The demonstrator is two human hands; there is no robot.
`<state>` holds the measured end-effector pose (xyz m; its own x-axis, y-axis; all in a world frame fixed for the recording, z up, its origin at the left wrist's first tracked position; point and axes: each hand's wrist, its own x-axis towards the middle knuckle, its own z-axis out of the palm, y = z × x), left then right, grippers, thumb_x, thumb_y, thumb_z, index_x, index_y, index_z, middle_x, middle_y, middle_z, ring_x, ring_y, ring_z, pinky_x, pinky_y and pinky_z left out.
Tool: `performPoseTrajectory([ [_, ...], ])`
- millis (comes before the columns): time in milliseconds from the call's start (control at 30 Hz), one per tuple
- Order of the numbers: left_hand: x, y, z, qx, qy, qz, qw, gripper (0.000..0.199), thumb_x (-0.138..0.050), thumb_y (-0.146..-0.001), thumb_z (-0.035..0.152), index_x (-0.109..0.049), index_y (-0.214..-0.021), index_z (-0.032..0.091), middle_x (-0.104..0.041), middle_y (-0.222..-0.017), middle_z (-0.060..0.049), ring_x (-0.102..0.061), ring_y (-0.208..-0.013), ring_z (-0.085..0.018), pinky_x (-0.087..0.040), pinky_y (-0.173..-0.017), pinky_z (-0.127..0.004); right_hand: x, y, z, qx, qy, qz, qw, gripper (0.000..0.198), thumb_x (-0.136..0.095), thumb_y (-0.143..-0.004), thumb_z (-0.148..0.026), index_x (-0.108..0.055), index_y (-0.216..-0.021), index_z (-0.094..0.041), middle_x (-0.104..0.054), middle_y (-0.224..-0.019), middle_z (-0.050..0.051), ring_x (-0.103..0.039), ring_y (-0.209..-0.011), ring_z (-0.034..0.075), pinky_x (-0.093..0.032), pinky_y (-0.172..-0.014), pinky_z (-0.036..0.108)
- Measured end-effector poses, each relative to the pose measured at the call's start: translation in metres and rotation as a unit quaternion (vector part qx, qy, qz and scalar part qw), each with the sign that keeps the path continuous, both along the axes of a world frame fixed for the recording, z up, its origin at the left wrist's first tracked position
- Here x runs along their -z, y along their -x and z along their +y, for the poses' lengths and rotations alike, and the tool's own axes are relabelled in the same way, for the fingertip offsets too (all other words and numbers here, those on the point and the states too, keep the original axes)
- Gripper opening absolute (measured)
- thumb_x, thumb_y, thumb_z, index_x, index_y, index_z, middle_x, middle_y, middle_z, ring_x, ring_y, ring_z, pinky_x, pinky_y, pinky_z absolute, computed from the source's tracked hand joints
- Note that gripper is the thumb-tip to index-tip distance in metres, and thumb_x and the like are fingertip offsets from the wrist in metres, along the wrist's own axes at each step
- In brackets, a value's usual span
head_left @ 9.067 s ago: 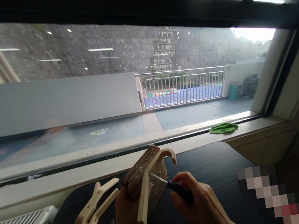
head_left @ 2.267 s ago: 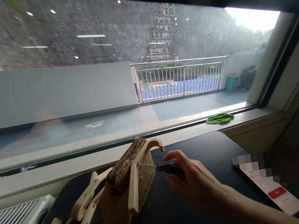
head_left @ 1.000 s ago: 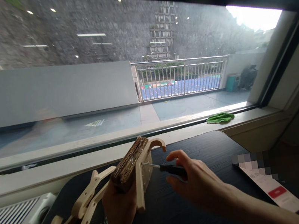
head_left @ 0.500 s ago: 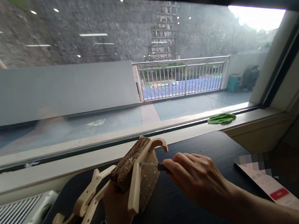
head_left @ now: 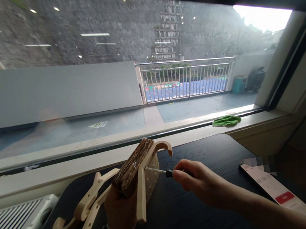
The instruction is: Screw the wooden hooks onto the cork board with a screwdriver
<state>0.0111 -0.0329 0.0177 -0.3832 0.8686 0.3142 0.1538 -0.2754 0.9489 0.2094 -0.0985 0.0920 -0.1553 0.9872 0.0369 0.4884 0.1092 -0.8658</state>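
My left hand [head_left: 119, 214] is closed around a thick brown block of layered corrugated cardboard [head_left: 135, 165], held tilted above the table. Against the block's right side lies a pale wooden hook [head_left: 142, 193], its curved end up and its straight leg pointing down. My right hand [head_left: 200, 180] grips the dark handle of a screwdriver [head_left: 157, 170]. The metal shaft points left, and its tip meets the hook near the fork; any screw there is too small to see. Beside my left hand, more wooden hooks [head_left: 89, 226] with small holes lie on the table.
The black table [head_left: 215, 213] stands against the window sill [head_left: 63, 171]. On its right side lies a phone [head_left: 281, 193] with a lit screen. A green cloth [head_left: 226, 120] rests on the sill. A white slatted radiator [head_left: 21, 220] is at the left.
My right hand has turned and drawn slightly right and down, showing more of the screwdriver. The lower leg of the hook has swung a little to the right. My left hand stays nearly still.
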Motion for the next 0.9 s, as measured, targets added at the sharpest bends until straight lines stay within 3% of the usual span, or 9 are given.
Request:
performPoseTrajectory([
  [100, 0.001, -0.002, 0.001, 0.051, -0.012, 0.012, 0.999, 0.040, -0.076, -0.051, 0.022, -0.067, -0.089, 0.014, -0.072, -0.079, -0.002, -0.066, -0.068, -0.022, -0.055, -0.054, -0.026, 0.003, 0.004, -0.001, 0.036, -0.073, -0.072, 0.994, 0.020, -0.046, -0.085, -0.037, -0.049, -0.099, -0.023, -0.058, -0.073, -0.004, -0.046, -0.059, 0.009, -0.034, -0.055, 0.022],
  [167, 0.002, -0.002, 0.002, 0.068, -0.029, 0.014, 0.997, 0.039, -0.075, -0.054, 0.023, -0.066, -0.091, 0.014, -0.071, -0.089, -0.005, -0.066, -0.074, -0.023, -0.056, -0.059, -0.028, 0.003, 0.008, -0.003, 0.051, -0.135, -0.136, 0.980, 0.028, -0.051, -0.082, -0.031, -0.044, -0.107, -0.023, -0.059, -0.074, -0.005, -0.046, -0.056, 0.010, -0.033, -0.055, 0.023],
  [367, 0.002, -0.001, 0.003, 0.069, -0.033, 0.027, 0.997, 0.038, -0.077, -0.055, 0.024, -0.067, -0.090, 0.014, -0.070, -0.094, -0.006, -0.066, -0.076, -0.023, -0.056, -0.059, -0.026, -0.002, 0.009, -0.006, 0.036, -0.326, -0.311, 0.892, 0.011, -0.046, -0.088, -0.023, -0.051, -0.097, -0.023, -0.059, -0.082, -0.002, -0.053, -0.069, 0.013, -0.032, -0.060, 0.026],
  [467, 0.001, -0.003, 0.003, 0.076, -0.038, 0.002, 0.996, 0.040, -0.078, -0.053, 0.023, -0.068, -0.091, 0.014, -0.070, -0.093, -0.004, -0.066, -0.080, -0.024, -0.057, -0.060, -0.026, -0.003, 0.006, -0.006, 0.020, -0.380, -0.348, 0.857, 0.016, -0.045, -0.089, -0.020, -0.051, -0.103, -0.022, -0.059, -0.085, -0.001, -0.052, -0.073, 0.014, -0.032, -0.063, 0.028],
  [567, 0.003, -0.004, 0.003, 0.097, -0.030, -0.036, 0.994, 0.043, -0.078, -0.053, 0.020, -0.067, -0.094, 0.015, -0.071, -0.092, -0.003, -0.066, -0.081, -0.024, -0.058, -0.064, -0.027, 0.000, 0.005, -0.005, 0.013, -0.394, -0.365, 0.843, 0.018, -0.047, -0.088, -0.018, -0.051, -0.105, -0.021, -0.058, -0.083, -0.001, -0.050, -0.070, 0.014, -0.031, -0.062, 0.029],
  [733, 0.015, -0.001, 0.007, 0.093, -0.020, -0.057, 0.994, 0.044, -0.078, -0.052, 0.019, -0.066, -0.095, 0.015, -0.070, -0.093, -0.003, -0.065, -0.084, -0.025, -0.057, -0.069, -0.030, 0.007, 0.009, -0.005, 0.034, -0.361, -0.350, 0.864, 0.015, -0.044, -0.089, -0.021, -0.052, -0.101, -0.020, -0.059, -0.078, -0.001, -0.051, -0.066, 0.013, -0.029, -0.059, 0.028],
  [800, 0.016, 0.001, 0.007, 0.083, -0.008, -0.022, 0.996, 0.043, -0.077, -0.053, 0.020, -0.066, -0.094, 0.014, -0.071, -0.090, -0.004, -0.065, -0.081, -0.024, -0.056, -0.065, -0.029, 0.007, 0.010, -0.006, 0.048, -0.324, -0.308, 0.893, 0.014, -0.043, -0.089, -0.026, -0.053, -0.097, -0.019, -0.060, -0.077, -0.001, -0.052, -0.064, 0.013, -0.030, -0.058, 0.028],
  [900, 0.010, 0.000, 0.002, 0.059, 0.019, 0.027, 0.998, 0.041, -0.076, -0.052, 0.021, -0.067, -0.090, 0.013, -0.071, -0.081, -0.003, -0.065, -0.075, -0.023, -0.054, -0.058, -0.025, 0.005, 0.007, -0.005, 0.052, -0.203, -0.195, 0.958, 0.018, -0.043, -0.089, -0.033, -0.053, -0.092, -0.018, -0.058, -0.068, -0.002, -0.048, -0.057, 0.010, -0.030, -0.055, 0.025],
])
